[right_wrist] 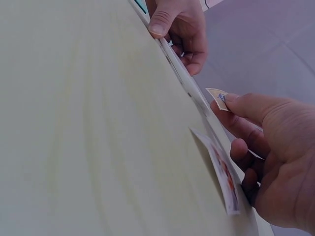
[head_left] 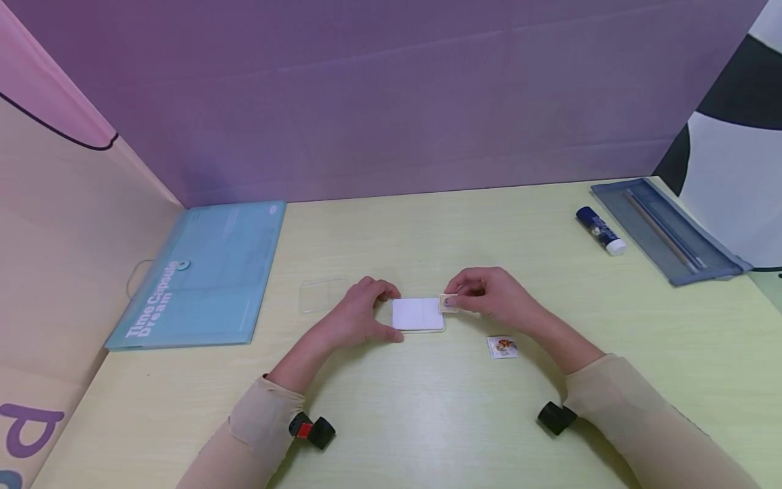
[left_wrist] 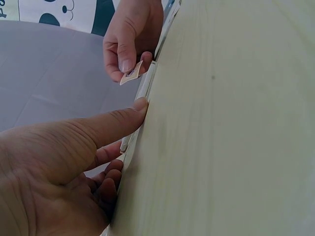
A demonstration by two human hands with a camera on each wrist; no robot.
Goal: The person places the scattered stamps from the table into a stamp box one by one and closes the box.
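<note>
Small stamp-like piece (right_wrist: 215, 94), pale with a blue mark, was at the right end of the white pad (head_left: 417, 314), pinched between thumb and finger of the right hand (head_left: 491, 292). In the left-wrist view it stood tilted, close to the pad's end; contact between the two could not be told. Pad lay flat on the pale wooden table (head_left: 415, 421). Left hand (head_left: 364, 314) was clamped on its left end, thumb at the near edge, fingers at the far one. Second stamp (head_left: 503, 347), orange-and-red picture, lay on the table below the right hand, apart from the pad.

Beyond the left hand: thin clear rectangle (head_left: 314, 297), flat. Farther left, a blue folder (head_left: 210, 285) lettered "Time Capsule Dream". Far right, a dark-blue glue stick (head_left: 595, 224) with white end lay just beside a grey-blue pouch (head_left: 662, 251) with pencil-like sticks (head_left: 664, 231) inside. Purple cloth (head_left: 397, 102) rose behind the table. Both sleeves beige; a black device (head_left: 320, 432) showed at the left cuff, another (head_left: 556, 418) at the right.
</note>
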